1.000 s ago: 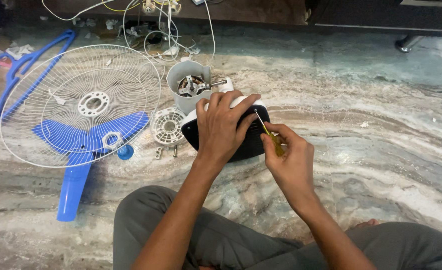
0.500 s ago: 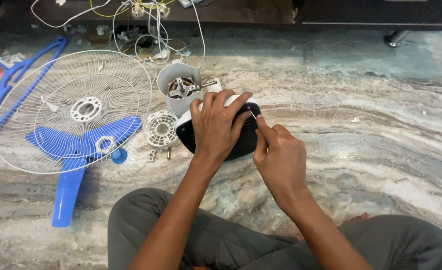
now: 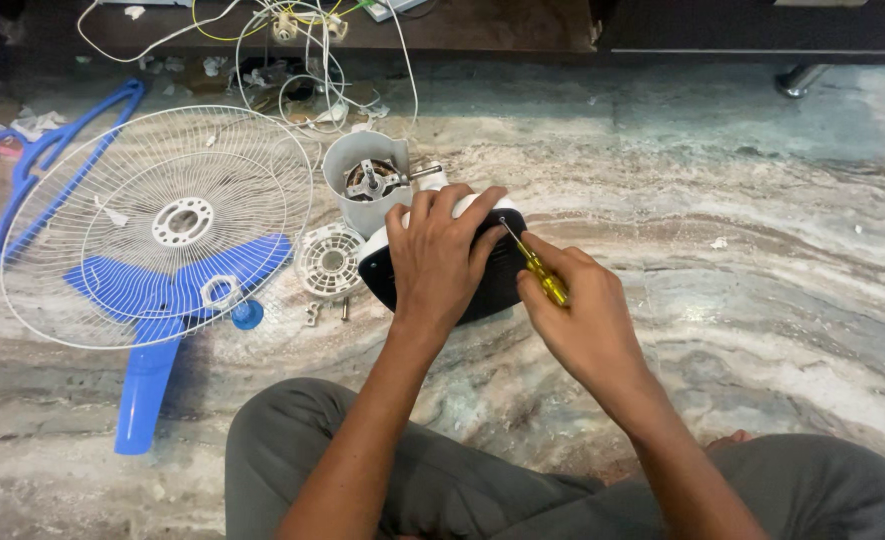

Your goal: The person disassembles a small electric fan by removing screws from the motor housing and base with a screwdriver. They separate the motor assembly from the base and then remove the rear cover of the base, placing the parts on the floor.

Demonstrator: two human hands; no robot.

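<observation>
Under the left hand (image 3: 440, 262), gripping a dark fan housing (image 3: 497, 285), right hand (image 3: 574, 315) pinching a yellow screwdriver (image 3: 534, 262) against it, motor cup (image 3: 367, 180) just beyond, wire guard (image 3: 157, 225) lying leftward.

Two bare hands showing: left hand (image 3: 440, 262), right hand (image 3: 572, 310). One yellow-handled screwdriver (image 3: 540, 270). One black-and-white plastic fan housing (image 3: 492, 280). One white round wire fan guard (image 3: 157, 225). One blue three-bladed plastic fan blade (image 3: 152, 300). One white cup-shaped motor shell (image 3: 367, 180). One small round white vented cover (image 3: 330, 262). One blue plastic clothes hanger (image 3: 52, 150). Two small metal screws (image 3: 328, 313) lying on floor.
</observation>
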